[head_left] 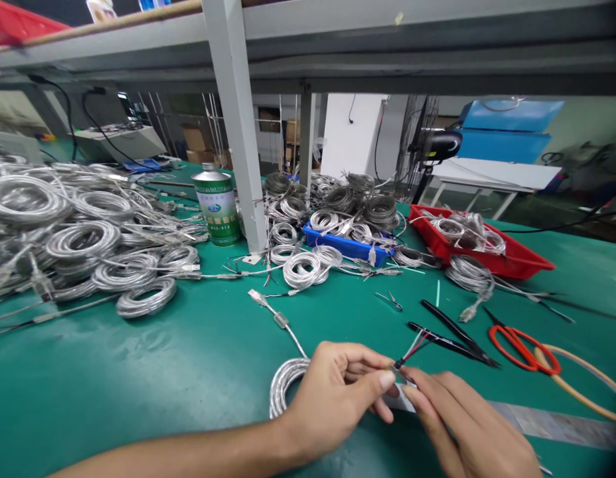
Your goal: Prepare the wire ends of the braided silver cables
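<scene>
Near the front centre, my left hand (pixel 338 398) pinches a cable end between thumb and forefinger. Thin red, white and black wires (pixel 415 346) fan out just beyond the fingertips. My right hand (pixel 467 421) is closed against the same cable end from the right, its thumb and finger meeting at the sheath. Partly behind my left hand lies the cable's silvery coil (pixel 284 387), with a USB plug (pixel 257 297) stretched out above it on the green mat. A flat steel ruler (pixel 561 425) runs under my right hand.
Black tweezers (pixel 457 325), orange-handled scissors (pixel 517 346) and an orange ring (pixel 587 378) lie at right. Coiled cables (pixel 83 239) are heaped at left. Behind stand a green can (pixel 219 216), a grey post (pixel 238 133), a blue tray (pixel 345 245) and a red tray (pixel 522 265).
</scene>
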The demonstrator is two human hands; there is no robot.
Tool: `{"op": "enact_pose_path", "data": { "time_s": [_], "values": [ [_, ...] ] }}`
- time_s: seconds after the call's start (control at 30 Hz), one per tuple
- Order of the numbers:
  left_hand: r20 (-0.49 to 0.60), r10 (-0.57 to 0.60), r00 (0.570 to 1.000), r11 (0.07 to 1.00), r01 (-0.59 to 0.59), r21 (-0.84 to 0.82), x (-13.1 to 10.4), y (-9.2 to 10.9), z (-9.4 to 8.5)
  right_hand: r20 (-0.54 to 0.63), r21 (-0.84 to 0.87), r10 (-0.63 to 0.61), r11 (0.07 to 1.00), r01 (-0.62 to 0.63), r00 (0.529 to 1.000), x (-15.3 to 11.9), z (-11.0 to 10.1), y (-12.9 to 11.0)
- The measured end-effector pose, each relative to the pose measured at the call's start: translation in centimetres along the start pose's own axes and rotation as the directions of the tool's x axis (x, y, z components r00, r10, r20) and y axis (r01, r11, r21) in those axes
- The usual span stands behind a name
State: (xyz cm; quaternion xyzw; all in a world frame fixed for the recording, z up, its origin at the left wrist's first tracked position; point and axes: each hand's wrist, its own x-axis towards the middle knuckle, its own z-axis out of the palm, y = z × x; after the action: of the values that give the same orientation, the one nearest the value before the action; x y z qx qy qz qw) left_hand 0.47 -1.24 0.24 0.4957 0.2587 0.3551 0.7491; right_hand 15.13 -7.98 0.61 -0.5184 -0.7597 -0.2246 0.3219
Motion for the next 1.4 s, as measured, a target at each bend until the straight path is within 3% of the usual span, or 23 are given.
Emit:
{"op": "enact_pose_path", "data": {
  "time_s": [0.23, 0.93, 1.4],
  "values": [
    [0.015, 0.001, 1.000, 1.000, -0.001, 0.002, -0.1, 0.0, -0.1, -0.030, -0.028, -0.017, 0.999, 0.016, 0.999, -0.1, 0.3, 0.3],
    [0.034, 0.007, 0.999, 0.997, -0.009, 0.071, 0.0, 0.2, 0.0, 0.083, -0.020, -0.099, 0.995, 0.101, 0.992, -1.5, 0.5, 1.4],
    [-0.008, -0.008, 1.000, 1.000, 0.008, 0.020, 0.1, -0.2, 0.0, 0.009, -0.086, -0.114, 0.990, 0.114, 0.993, -0.1, 0.3, 0.5]
  ]
}}
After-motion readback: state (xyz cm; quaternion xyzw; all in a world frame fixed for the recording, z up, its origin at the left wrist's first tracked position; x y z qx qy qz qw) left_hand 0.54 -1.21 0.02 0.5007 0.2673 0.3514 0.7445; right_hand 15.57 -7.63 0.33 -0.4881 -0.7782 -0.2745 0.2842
